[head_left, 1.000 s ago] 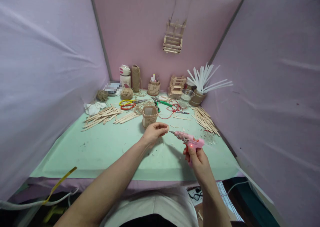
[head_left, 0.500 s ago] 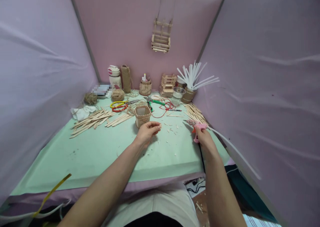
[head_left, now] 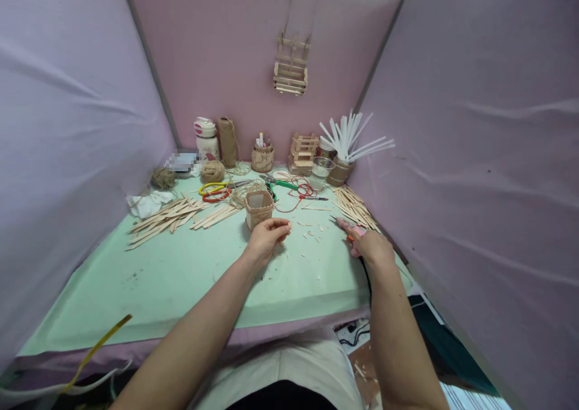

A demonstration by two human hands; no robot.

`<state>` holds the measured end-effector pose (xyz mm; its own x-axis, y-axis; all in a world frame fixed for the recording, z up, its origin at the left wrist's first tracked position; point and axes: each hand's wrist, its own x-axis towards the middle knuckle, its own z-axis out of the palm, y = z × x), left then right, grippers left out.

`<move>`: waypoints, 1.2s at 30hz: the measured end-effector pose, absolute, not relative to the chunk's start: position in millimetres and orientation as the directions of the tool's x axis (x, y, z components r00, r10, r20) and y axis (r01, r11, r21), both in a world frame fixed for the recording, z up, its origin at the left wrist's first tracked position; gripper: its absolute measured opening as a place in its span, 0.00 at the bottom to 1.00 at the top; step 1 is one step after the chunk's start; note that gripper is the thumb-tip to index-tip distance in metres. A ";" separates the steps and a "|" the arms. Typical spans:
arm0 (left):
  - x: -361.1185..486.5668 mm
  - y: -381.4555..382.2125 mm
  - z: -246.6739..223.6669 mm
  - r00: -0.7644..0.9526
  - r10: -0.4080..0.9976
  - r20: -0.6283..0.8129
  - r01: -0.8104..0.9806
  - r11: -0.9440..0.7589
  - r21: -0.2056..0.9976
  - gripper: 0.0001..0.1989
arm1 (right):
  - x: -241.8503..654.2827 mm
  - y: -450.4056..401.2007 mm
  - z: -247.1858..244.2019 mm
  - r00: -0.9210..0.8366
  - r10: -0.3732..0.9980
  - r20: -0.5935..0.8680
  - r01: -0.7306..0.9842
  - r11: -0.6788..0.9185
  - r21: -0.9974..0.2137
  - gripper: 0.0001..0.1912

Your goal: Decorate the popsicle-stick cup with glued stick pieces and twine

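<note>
My left hand (head_left: 268, 239) is pinched closed over the middle of the table, its fingertips pressed on something too small to make out. Just behind it stands a small open box (head_left: 259, 210) with a braided rim, made of light wood. On the right, my right hand (head_left: 376, 248) rests on a pink glue gun (head_left: 355, 232), whose nozzle points left and away from me; the fingers are partly hidden behind the back of the hand. Small wood chips (head_left: 312, 235) lie on the table between my hands.
Wooden sticks (head_left: 165, 217) lie in piles at left, more (head_left: 355, 208) at right. Behind are scissors (head_left: 217, 191), green-handled pliers (head_left: 284, 184), twine (head_left: 212, 171), a clear cup (head_left: 322, 170) and a pot of white glue sticks (head_left: 341, 172). A small wooden rack (head_left: 291, 75) hangs above.
My right hand has turned over the top of the glue gun. The long white stick at the gun's back end no longer shows. My left hand has stayed almost still.
</note>
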<state>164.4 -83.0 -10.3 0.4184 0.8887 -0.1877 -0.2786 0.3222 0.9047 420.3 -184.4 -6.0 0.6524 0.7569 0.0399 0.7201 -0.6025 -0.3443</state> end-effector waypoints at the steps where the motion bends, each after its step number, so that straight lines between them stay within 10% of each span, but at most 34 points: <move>1: 164.7 -82.8 -10.9 0.418 0.889 -0.187 -0.279 0.322 0.905 0.20 | 421.2 -185.5 -3.3 0.641 0.766 0.044 0.731 -0.592 -0.340 0.20; 10: 165.4 -83.8 -12.2 0.403 0.895 -0.190 -0.263 0.313 0.913 0.18 | 361.9 -131.1 3.7 0.114 0.978 0.176 0.982 -0.084 -0.169 0.11; 21: 165.7 -83.2 -13.5 0.394 0.904 -0.167 -0.280 0.291 0.915 0.16 | 357.4 -105.2 -11.8 0.147 0.977 0.156 0.951 -0.096 -0.292 0.12; 27: 165.7 -81.9 -17.9 0.397 0.904 -0.160 -0.245 0.273 0.930 0.16 | 336.8 -126.1 -11.2 0.405 0.914 0.011 0.198 -0.076 -0.977 0.13; 36: 166.0 -80.2 -24.0 0.333 0.928 -0.164 -0.159 0.226 0.961 0.13 | 301.3 -134.2 -21.9 0.358 0.927 -0.115 -0.208 -0.041 -0.977 0.12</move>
